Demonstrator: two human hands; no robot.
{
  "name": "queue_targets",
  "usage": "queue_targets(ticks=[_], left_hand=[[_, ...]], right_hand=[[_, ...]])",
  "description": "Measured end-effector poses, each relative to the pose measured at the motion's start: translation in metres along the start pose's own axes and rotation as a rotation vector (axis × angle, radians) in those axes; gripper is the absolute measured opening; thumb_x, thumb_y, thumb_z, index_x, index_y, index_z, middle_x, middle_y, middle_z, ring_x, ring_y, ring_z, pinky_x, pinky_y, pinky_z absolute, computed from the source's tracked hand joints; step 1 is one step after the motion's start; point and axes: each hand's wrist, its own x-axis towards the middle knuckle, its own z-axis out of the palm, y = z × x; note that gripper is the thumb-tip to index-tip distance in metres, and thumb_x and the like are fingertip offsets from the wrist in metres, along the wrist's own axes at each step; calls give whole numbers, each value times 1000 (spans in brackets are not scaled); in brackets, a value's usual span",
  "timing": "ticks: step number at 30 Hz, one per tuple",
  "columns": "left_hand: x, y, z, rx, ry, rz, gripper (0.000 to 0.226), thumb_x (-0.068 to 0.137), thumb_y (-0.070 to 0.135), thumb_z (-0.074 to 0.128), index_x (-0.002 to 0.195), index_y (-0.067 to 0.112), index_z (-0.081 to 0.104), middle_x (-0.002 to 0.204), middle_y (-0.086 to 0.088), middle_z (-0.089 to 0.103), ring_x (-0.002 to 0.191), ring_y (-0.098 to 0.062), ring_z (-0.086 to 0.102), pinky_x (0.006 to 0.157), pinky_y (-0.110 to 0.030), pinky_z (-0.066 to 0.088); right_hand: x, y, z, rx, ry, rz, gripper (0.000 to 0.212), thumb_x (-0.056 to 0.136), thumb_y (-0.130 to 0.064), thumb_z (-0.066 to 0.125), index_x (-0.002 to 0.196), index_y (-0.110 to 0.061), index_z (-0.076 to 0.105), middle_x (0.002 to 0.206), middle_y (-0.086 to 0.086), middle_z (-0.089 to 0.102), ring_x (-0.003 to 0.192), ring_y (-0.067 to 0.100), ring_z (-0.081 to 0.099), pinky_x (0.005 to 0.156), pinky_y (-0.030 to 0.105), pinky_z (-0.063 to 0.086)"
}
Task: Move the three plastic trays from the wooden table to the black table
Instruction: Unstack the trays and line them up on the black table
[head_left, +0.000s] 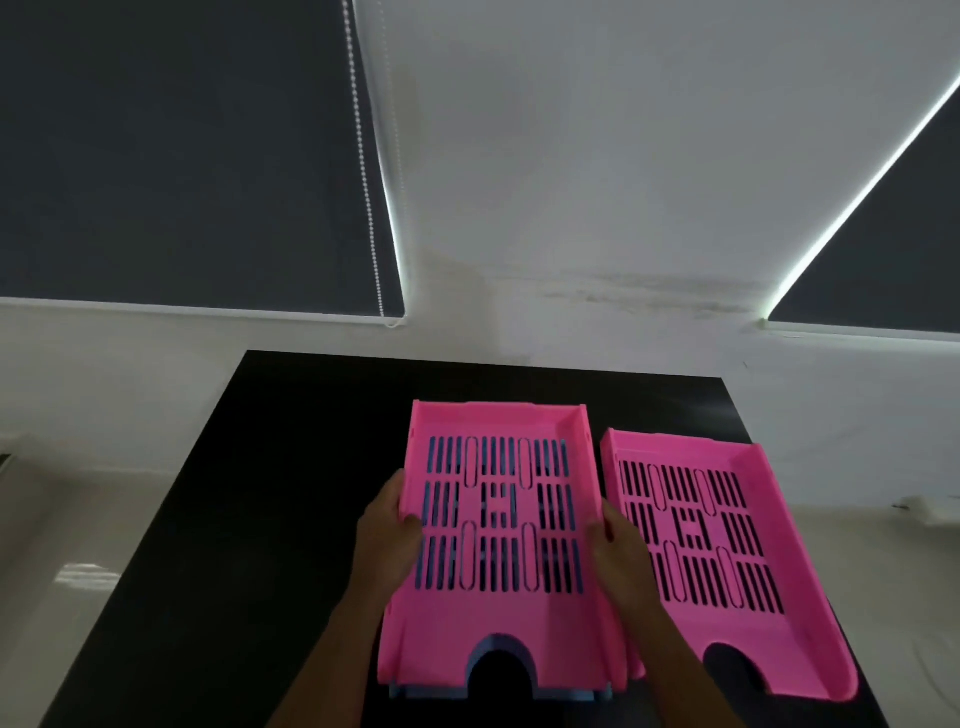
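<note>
I hold a pink slotted tray (501, 540) by its two long sides, over the middle of the black table (291, 493). Under it sits a blue tray (488, 693), nested so closely that only its near edge shows below the pink one's arched notch, along with strips of blue seen through the slots. I cannot tell whether the stacked pair rests on the table or hangs just above it.

My left hand (387, 540) is clamped on the left wall of the pink tray, thumb hooked over the rim and the other fingers hidden beneath. My right hand (621, 551) grips the right wall the same way, thumb inside the rim, squeezed into the narrow gap beside the next tray.

That next one, a second pink tray (727, 561), lies flat on the table just to the right, turned a little so its near end swings toward the right edge. Its own arched notch faces me, and the table shows dark through its slots.

Beyond the far edge of the table stands a white wall (571, 182). Dark roller blinds (182, 156) hang at the far left and far right, each with a thin line of light along its edge, and a bead chain (363, 171) drops beside the left one.
</note>
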Motion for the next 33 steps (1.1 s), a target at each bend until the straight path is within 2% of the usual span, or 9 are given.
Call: queue_targets(ticks=[3, 8, 13, 16, 21, 23, 25, 30, 33], left_hand=[[9, 8, -26, -21, 30, 83, 41, 92, 0, 54, 107, 36, 68, 90, 0, 77, 76, -20, 77, 66, -40, 65], [27, 3, -96, 2, 103, 100, 44, 91, 2, 53, 112, 37, 69, 93, 0, 78, 73, -17, 76, 63, -36, 64], [38, -27, -174, 43, 239, 51, 67, 89, 1, 51, 91, 67, 62, 83, 26, 75, 64, 1, 72, 58, -26, 54], [41, -50, -213, 44, 326, -13, 59, 85, -2, 52, 123, 41, 66, 80, 34, 73, 56, 2, 63, 59, -22, 50], [42, -79, -240, 101, 363, -36, 54, 83, -3, 53, 129, 23, 64, 61, 50, 58, 53, 8, 50, 56, -16, 39], [42, -86, -242, 121, 361, -55, 52, 83, -3, 53, 127, 23, 65, 59, 47, 60, 45, 7, 54, 53, -15, 40], [44, -91, -241, 146, 341, -61, 46, 85, -4, 52, 119, 21, 68, 60, 30, 66, 52, 3, 58, 52, -17, 42], [51, -101, -238, 169, 251, -103, 44, 88, -4, 45, 116, 22, 66, 86, 3, 72, 74, -32, 72, 52, -26, 51], [57, -106, -237, 164, 245, -102, 43, 88, -5, 45, 117, 17, 66, 88, -5, 73, 67, -28, 68, 52, -27, 50]], right_hand=[[-1, -26, 12, 39, 47, -56, 33, 102, -6, 43, 128, -11, 63, 103, 0, 71, 84, 8, 68, 63, 11, 53], [-10, -72, 69, 137, -12, -69, 32, 100, -5, 42, 118, -15, 67, 105, 8, 74, 92, 22, 72, 81, 39, 61], [-26, -105, 147, 168, -169, -91, 30, 103, -12, 41, 123, -20, 61, 107, 0, 70, 94, 14, 70, 76, 24, 58], [-33, -116, 185, 181, -292, -51, 29, 99, -12, 45, 121, -20, 63, 107, 2, 72, 95, 18, 72, 79, 31, 60], [-35, -122, 222, 148, -370, -7, 40, 98, -5, 42, 129, -25, 57, 110, -2, 71, 94, 14, 71, 72, 23, 58], [-34, -120, 230, 146, -379, 12, 39, 97, -7, 45, 130, -26, 56, 110, 0, 71, 96, 17, 71, 81, 35, 61], [-31, -117, 237, 137, -380, 45, 38, 97, -9, 48, 129, -27, 56, 111, 1, 71, 98, 20, 71, 90, 44, 59], [-27, -110, 246, 81, -397, 97, 34, 96, -12, 51, 123, -32, 53, 104, -4, 69, 95, 17, 70, 85, 38, 60], [-25, -109, 249, 56, -410, 114, 37, 97, -9, 49, 127, -29, 53, 106, -4, 69, 94, 16, 70, 80, 32, 60]])
